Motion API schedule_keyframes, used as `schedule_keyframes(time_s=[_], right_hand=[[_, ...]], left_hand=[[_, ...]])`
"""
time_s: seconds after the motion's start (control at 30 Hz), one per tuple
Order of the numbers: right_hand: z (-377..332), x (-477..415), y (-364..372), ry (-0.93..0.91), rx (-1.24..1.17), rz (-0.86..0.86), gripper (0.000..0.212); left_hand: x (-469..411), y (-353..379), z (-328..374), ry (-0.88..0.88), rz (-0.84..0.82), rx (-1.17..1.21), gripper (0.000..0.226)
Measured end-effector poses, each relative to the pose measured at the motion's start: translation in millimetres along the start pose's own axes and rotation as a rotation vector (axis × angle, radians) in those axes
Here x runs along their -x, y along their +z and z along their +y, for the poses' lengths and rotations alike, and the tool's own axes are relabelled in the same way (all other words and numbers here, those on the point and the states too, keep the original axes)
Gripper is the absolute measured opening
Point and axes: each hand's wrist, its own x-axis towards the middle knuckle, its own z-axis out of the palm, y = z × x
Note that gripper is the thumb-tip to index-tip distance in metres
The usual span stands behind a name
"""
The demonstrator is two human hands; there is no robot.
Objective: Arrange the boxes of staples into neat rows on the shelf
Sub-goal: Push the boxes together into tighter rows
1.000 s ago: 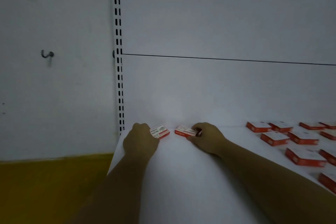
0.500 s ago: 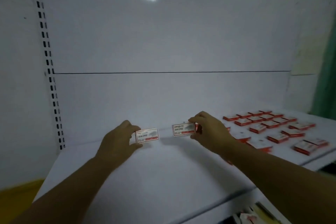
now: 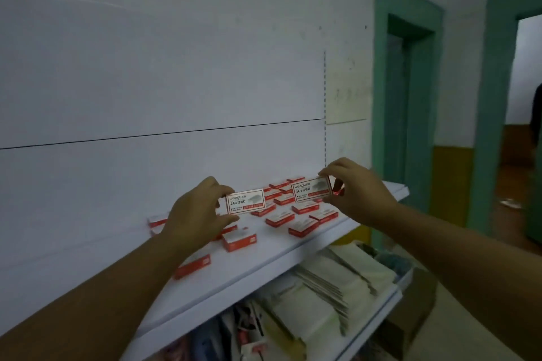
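My left hand pinches a small red-and-white staple box by its left end, held up above the white shelf with its printed face towards me. A second staple box is gripped at its right end by my right hand, slightly higher and further right. Behind and below them, several more staple boxes lie flat on the shelf, spread loosely towards its right end. One box sits just below my left hand, another near the front edge.
A lower shelf holds stacks of white paper packs and mixed stationery. The white back panel rises behind the shelf. Green door frames stand to the right, with a person partly visible in the far doorway.
Both hands lifted their boxes off the shelf's left end and carried them rightwards; my view swung right, so the scattered boxes, lower shelf and door frames came into sight.
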Motion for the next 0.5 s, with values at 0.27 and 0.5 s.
schedule_keyframes(time_s=[0.27, 0.5], right_hand=[[121, 29, -52, 0.100, 0.040, 0.063, 0.044], [177, 5, -24, 0.114, 0.052, 0.017, 0.046]], left_hand=[[-49, 75, 113, 0.015, -0.018, 0.090, 0.056], [-78, 132, 137, -0.022, -0.019, 0.143, 0.057]])
